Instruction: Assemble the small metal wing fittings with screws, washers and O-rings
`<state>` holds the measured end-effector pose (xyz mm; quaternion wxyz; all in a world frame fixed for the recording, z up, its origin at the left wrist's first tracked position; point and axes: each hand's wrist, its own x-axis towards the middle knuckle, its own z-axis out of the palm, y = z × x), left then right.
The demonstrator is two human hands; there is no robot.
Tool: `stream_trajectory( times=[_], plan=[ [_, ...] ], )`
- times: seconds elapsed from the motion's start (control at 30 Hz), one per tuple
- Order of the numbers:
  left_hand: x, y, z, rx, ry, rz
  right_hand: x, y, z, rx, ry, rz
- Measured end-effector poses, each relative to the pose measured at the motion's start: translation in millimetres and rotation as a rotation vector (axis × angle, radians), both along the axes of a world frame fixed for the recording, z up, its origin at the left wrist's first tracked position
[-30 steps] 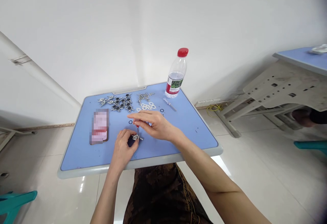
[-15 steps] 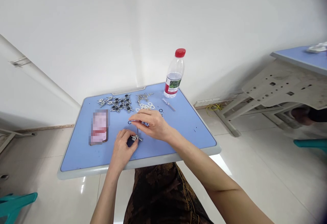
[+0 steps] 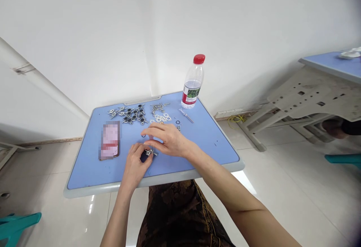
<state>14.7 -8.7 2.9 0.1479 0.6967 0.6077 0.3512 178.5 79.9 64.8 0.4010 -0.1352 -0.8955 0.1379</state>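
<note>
My left hand [image 3: 137, 164] rests near the front of the blue table, its thumb and fingers closed around a small silver metal fitting [image 3: 150, 152]. Just above and to the right is my right hand [image 3: 166, 140], palm down, with thumb and index finger curved towards each other over the fitting. Something faint and pinkish shows between those fingers, too blurred to name. A dark ring [image 3: 143, 135] lies by the right fingertips. Behind the hands are a cluster of silver fittings with black round centres [image 3: 134, 114], flat pale gaskets [image 3: 161, 117] and a pile of small metal pins or screws [image 3: 158, 108].
A phone with a blurred screen [image 3: 109, 140] lies at the left. At the back right stands a red-capped water bottle [image 3: 193, 83]; before it are a slim clear-and-metal tool [image 3: 186, 115], a black ring [image 3: 177, 122] and tiny metal pieces [image 3: 178, 128]. A wall borders the table [image 3: 93, 179].
My right hand has lowered slightly, its thumb dropping closer to the fitting. The thin shaft seen under the right fingers is now hardly visible. My left hand stays in place.
</note>
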Motion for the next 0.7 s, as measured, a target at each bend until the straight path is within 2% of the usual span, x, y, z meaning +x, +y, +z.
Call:
stream_trajectory(
  times=[0.13, 0.33, 0.4, 0.57, 0.7],
  plan=[
    [-0.9, -0.2, 0.0, 0.001, -0.013, -0.018, 0.7, -1.9, 3.0, -0.071, 0.017, 0.116],
    [-0.2, -0.2, -0.5, 0.002, 0.002, -0.004, -4.3, -2.1, -3.6, 0.037, 0.054, -0.056],
    [-0.5, 0.1, -0.8, -0.002, -0.001, -0.003, -3.0, -2.9, -1.8, 0.045, 0.016, -0.034],
    [-1.3, 1.6, -0.4, -0.009, -0.007, -0.015, 1.6, -4.6, 5.0, -0.057, -0.024, 0.149],
    [-1.6, 1.4, -0.1, -0.015, -0.018, -0.016, -1.4, -3.2, 1.6, -0.050, 0.026, 0.077]
  ],
)
